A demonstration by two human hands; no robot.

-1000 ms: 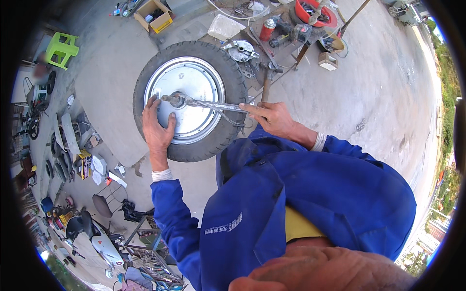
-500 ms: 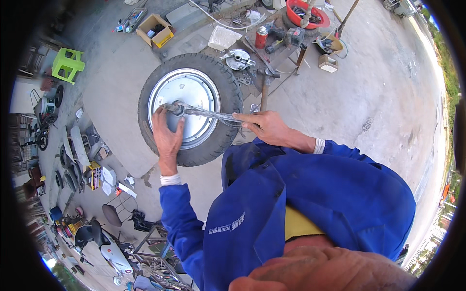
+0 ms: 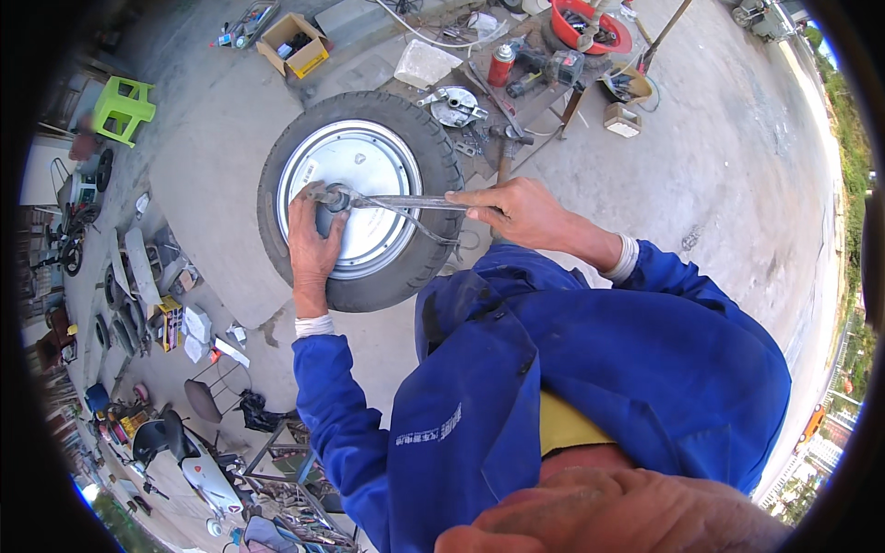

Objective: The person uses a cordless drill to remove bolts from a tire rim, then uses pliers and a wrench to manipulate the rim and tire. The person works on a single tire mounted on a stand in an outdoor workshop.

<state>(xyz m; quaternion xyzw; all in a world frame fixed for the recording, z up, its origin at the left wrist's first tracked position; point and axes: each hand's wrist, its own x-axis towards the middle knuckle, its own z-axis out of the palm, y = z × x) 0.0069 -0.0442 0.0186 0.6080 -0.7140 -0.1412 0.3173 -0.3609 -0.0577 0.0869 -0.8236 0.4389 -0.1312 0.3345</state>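
Observation:
A wheel with a black tyre (image 3: 277, 180) and a silver hub (image 3: 383, 166) lies flat in front of me. On the hub's centre sits the head of a long metal wrench (image 3: 406, 202), its handle pointing right across the tyre. My left hand (image 3: 315, 244) is closed about the wrench head, thumb on the near right side and fingers on the left. My right hand (image 3: 525, 214) grips the handle's outer end, its index finger lying along it. A thin cable (image 3: 419, 227) runs from the hub centre over the tyre, below the handle.
Past the wheel lie a brake plate (image 3: 454, 106), a hammer (image 3: 507, 143), a red spray can (image 3: 501, 64) and a red basin (image 3: 590, 28) of parts. A cardboard box (image 3: 293, 46) stands farther back. Leftward are a green stool (image 3: 122, 111) and a scooter (image 3: 203, 475).
The wrench handle has swung away from me, and my right hand has moved farther forward and slightly right with it. The cable now shows apart from the handle. My left hand stays at the hub.

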